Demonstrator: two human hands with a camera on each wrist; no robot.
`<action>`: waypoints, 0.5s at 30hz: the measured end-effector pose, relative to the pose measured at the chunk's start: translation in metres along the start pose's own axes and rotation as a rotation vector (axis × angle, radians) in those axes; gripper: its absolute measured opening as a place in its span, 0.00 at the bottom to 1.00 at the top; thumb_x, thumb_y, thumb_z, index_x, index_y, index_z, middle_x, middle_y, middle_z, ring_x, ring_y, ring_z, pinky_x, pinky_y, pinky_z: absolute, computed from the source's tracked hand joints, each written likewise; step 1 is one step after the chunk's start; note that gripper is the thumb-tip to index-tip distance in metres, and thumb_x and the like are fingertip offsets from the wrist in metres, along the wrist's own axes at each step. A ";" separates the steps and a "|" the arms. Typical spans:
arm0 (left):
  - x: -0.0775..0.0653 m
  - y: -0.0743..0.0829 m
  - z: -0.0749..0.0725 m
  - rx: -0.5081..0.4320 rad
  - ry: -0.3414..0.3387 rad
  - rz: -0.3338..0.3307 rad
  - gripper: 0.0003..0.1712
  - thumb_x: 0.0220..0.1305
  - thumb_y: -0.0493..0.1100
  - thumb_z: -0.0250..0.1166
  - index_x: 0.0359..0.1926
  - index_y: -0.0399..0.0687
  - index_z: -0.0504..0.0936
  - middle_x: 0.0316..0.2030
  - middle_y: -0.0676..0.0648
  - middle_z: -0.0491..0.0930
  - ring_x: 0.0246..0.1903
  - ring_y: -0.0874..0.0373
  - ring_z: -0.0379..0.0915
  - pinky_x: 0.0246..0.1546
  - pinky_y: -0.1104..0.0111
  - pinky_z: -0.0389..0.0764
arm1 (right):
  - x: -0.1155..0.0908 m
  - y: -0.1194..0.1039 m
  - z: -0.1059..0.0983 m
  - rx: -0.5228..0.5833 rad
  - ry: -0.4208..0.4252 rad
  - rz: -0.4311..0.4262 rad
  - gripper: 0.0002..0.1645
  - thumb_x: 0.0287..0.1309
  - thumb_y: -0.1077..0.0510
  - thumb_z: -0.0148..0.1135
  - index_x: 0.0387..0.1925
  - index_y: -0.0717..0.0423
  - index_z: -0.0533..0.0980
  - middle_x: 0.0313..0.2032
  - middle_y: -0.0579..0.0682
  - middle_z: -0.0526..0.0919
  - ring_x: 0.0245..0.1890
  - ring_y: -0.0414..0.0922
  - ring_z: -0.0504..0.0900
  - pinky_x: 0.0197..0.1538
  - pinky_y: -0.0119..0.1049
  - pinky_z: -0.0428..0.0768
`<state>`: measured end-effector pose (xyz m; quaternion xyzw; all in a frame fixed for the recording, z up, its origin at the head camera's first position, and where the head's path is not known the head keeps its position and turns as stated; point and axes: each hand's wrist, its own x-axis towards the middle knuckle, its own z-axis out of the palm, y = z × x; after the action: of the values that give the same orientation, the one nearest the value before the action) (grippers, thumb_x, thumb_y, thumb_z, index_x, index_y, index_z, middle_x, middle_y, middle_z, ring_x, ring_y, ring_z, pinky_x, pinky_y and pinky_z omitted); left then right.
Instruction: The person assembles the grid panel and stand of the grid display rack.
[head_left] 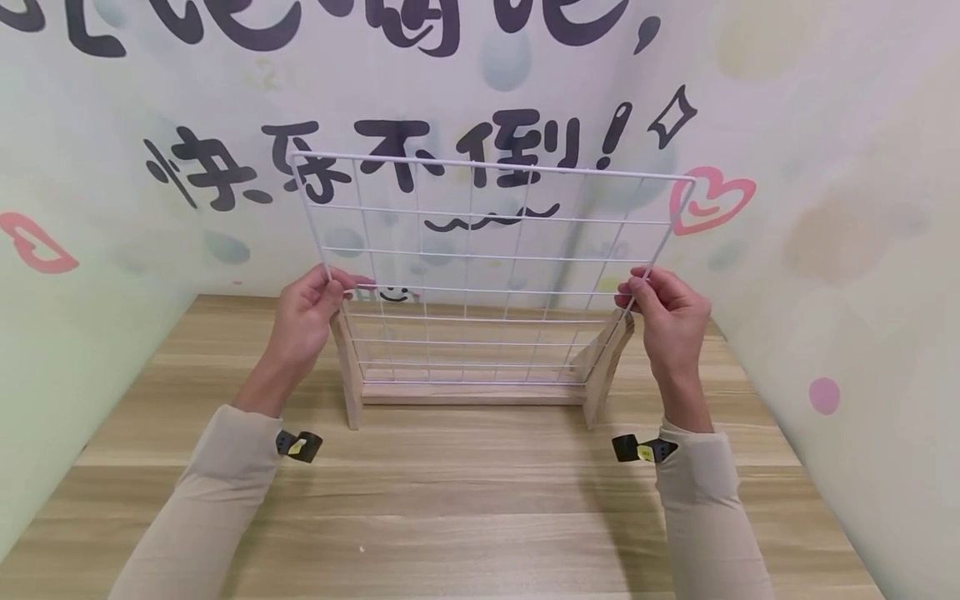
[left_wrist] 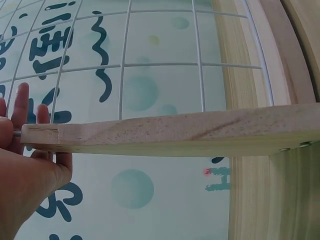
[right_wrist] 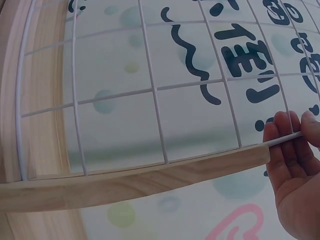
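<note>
A white wire grid panel stands upright in a pale wooden stand, its lower edge along the stand's crossbar. My left hand pinches the panel's left edge wire just above the left wooden side piece. On the other side, my right hand pinches the right edge wire above the right side piece. In the left wrist view the wire runs along the side piece. The right wrist view shows the panel edge against the side piece and the thumb on the wire.
The stand sits on a wood-grain table. Pale walls printed with black lettering, dots and pink hearts rise behind and at both sides. Dark wrist straps with small devices sit at the sleeve cuffs.
</note>
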<state>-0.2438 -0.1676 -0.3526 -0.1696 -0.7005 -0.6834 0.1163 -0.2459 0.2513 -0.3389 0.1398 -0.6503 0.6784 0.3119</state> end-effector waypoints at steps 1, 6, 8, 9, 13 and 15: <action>0.000 0.000 0.000 0.008 0.000 0.002 0.13 0.77 0.41 0.49 0.41 0.36 0.74 0.44 0.59 0.84 0.55 0.62 0.74 0.55 0.75 0.73 | 0.000 0.000 0.000 -0.006 -0.003 -0.002 0.06 0.60 0.69 0.64 0.38 0.69 0.83 0.29 0.49 0.87 0.28 0.41 0.87 0.40 0.30 0.85; 0.001 0.000 0.000 0.057 0.002 0.008 0.14 0.77 0.42 0.49 0.43 0.33 0.74 0.45 0.60 0.83 0.55 0.63 0.74 0.56 0.76 0.73 | -0.001 0.002 -0.001 -0.036 -0.009 -0.008 0.07 0.61 0.68 0.64 0.40 0.68 0.83 0.30 0.48 0.88 0.29 0.40 0.87 0.41 0.30 0.85; 0.001 0.000 -0.001 0.071 0.002 0.002 0.15 0.77 0.42 0.49 0.45 0.32 0.75 0.46 0.59 0.84 0.56 0.62 0.73 0.57 0.76 0.73 | -0.001 0.002 -0.001 -0.049 -0.010 -0.004 0.07 0.61 0.67 0.64 0.40 0.68 0.83 0.30 0.47 0.87 0.29 0.40 0.87 0.41 0.29 0.84; 0.001 -0.001 -0.001 0.079 0.004 -0.008 0.15 0.77 0.43 0.49 0.46 0.33 0.76 0.46 0.59 0.84 0.56 0.62 0.73 0.58 0.76 0.73 | -0.001 0.002 -0.002 -0.056 -0.011 -0.001 0.07 0.61 0.67 0.64 0.40 0.68 0.83 0.30 0.47 0.87 0.29 0.40 0.87 0.41 0.29 0.84; 0.000 -0.001 -0.005 0.093 0.010 -0.050 0.18 0.77 0.48 0.51 0.53 0.39 0.78 0.49 0.56 0.84 0.57 0.61 0.73 0.58 0.76 0.72 | -0.001 0.001 -0.004 -0.119 -0.044 0.014 0.08 0.63 0.65 0.64 0.41 0.66 0.83 0.31 0.46 0.87 0.31 0.40 0.87 0.42 0.28 0.84; -0.001 -0.001 -0.009 0.075 0.008 -0.051 0.21 0.77 0.51 0.49 0.56 0.42 0.78 0.51 0.53 0.83 0.57 0.61 0.73 0.57 0.75 0.73 | -0.001 -0.001 -0.007 -0.153 -0.077 0.023 0.09 0.65 0.63 0.62 0.43 0.65 0.82 0.34 0.45 0.87 0.34 0.40 0.87 0.44 0.27 0.83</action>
<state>-0.2439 -0.1765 -0.3537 -0.1444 -0.7292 -0.6601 0.1078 -0.2433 0.2574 -0.3393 0.1341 -0.7133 0.6244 0.2887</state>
